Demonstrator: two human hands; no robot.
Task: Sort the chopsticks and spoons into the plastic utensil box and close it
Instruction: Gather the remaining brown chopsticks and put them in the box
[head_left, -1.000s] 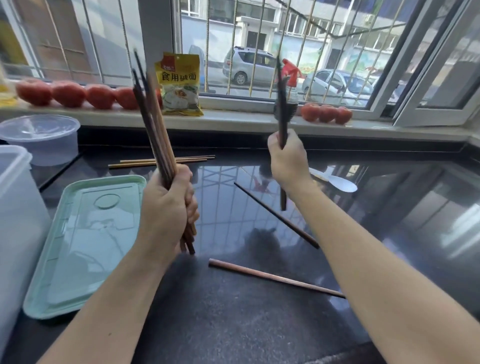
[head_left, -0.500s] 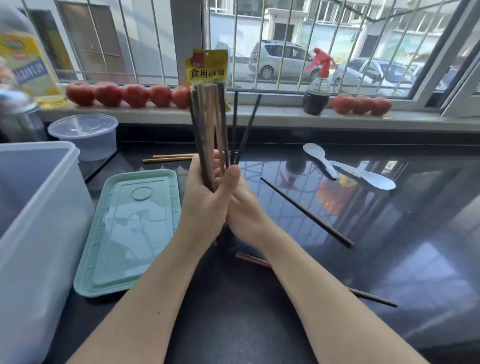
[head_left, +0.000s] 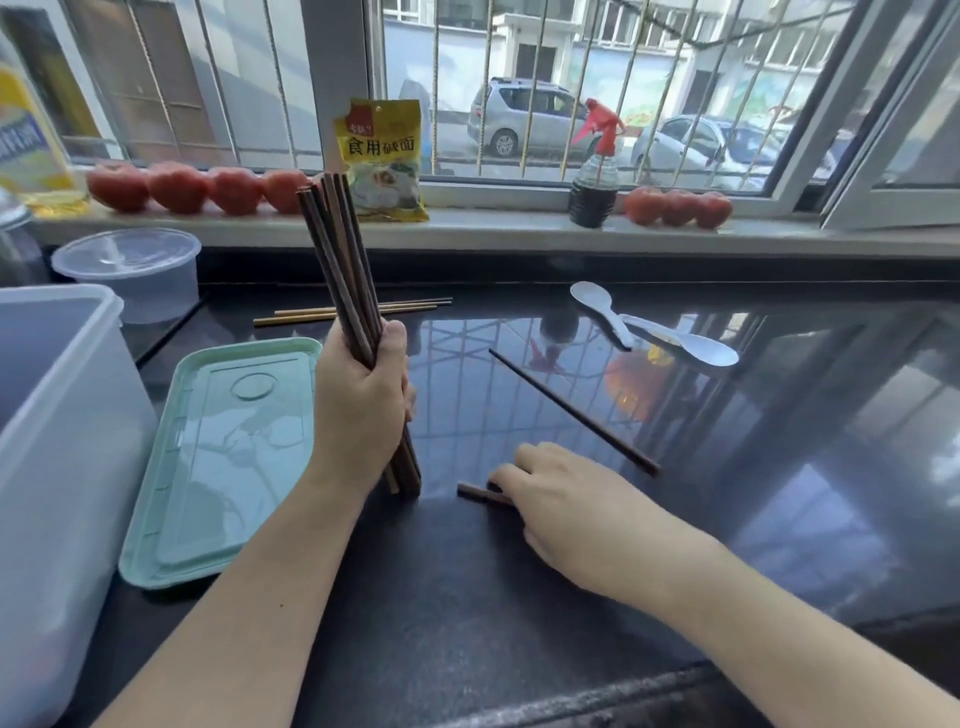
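Note:
My left hand (head_left: 361, 405) grips a bundle of several dark brown chopsticks (head_left: 337, 260), held upright with their lower ends on the black counter. My right hand (head_left: 566, 504) lies low on the counter over a brown chopstick (head_left: 475, 492), fingertips touching it; most of that stick is hidden under the hand. A dark chopstick (head_left: 571, 410) lies loose to the right. Two light wooden chopsticks (head_left: 311, 314) lie at the back. Two white spoons (head_left: 675, 340) rest further right. The translucent plastic box (head_left: 62, 457) stands at the left, its green lid (head_left: 228, 447) flat beside it.
A round clear container (head_left: 130, 270) sits behind the box. On the window sill stand tomatoes (head_left: 182, 187), a yellow packet (head_left: 382, 161), a spray bottle (head_left: 595, 171) and an oil bottle (head_left: 26, 150). The counter's front edge (head_left: 571, 696) runs below my arms.
My right hand has left the bundle and dropped to the brown chopstick on the counter. My left hand now holds all the gathered chopsticks alone, their ends set on the counter.

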